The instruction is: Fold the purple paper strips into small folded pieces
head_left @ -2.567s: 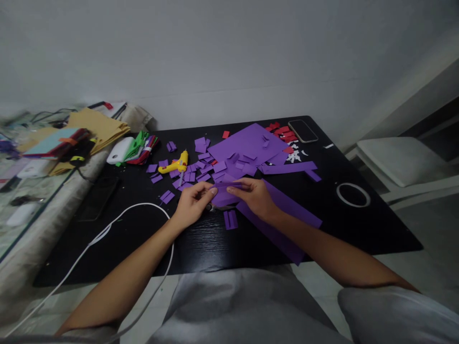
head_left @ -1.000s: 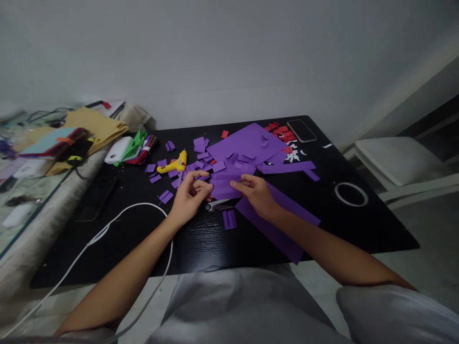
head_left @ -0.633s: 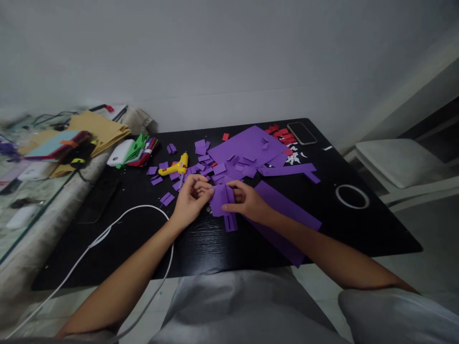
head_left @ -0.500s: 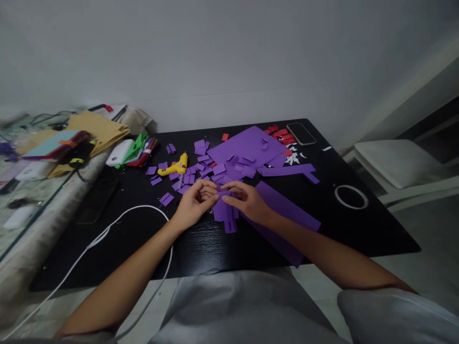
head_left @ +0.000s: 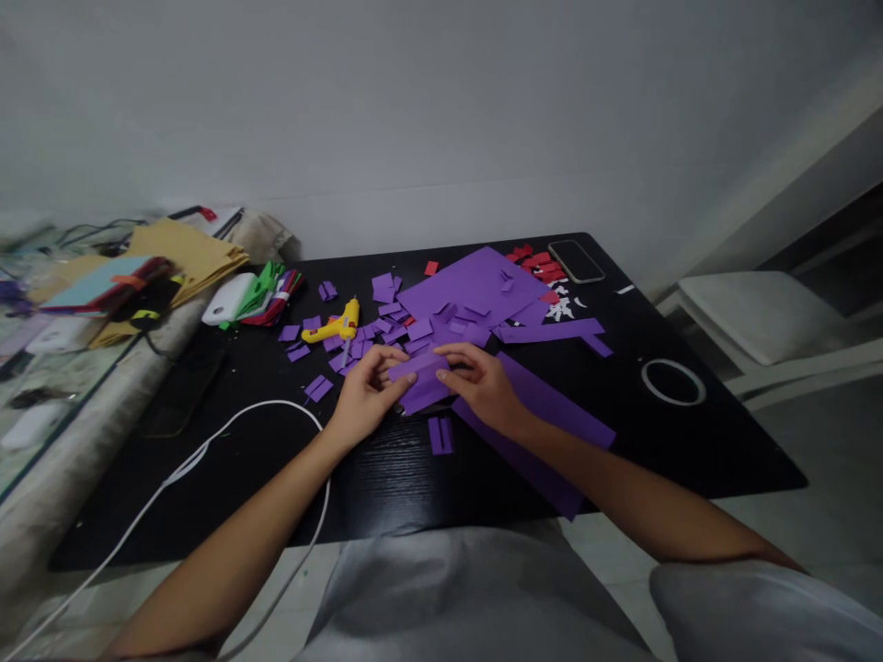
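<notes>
Purple piece [head_left: 423,381]: in both hands, above the worktop [head_left: 386,487], nearer the person than the yellow glue gun [head_left: 339,324] and to its right. Thin, flat-looking stock, matte, with what seems a crease running across its width; tilted a little, left end lower. Far edge partly behind the fingers, so I can't tell how it is finished there.

Left hand [head_left: 364,397]: thumb on the near face, other fingers curled behind; narrow grip on the piece. Right hand [head_left: 488,392]: same piece, thumb at its right end, fingers bent over the far side, also narrow.

Step, as I judge it: working or straightening the crease by hand. Pressing it down would call for an even pinch along the line, with the edges kept square; thin stock like this could wrinkle or skew if squeezed off-line.

Outward. Folded purple piece [head_left: 440,436]: right of the glue gun, closer to the person, on the worktop, a slit or seam down its middle. Small purple pieces [head_left: 318,388] lie around the glue gun, many of them creased. Large purple sheet [head_left: 475,276]: beyond the glue gun, to the right. Red scraps [head_left: 542,265] and phone [head_left: 576,261] further right of the gun; white ring [head_left: 672,382] well to its right.
</notes>
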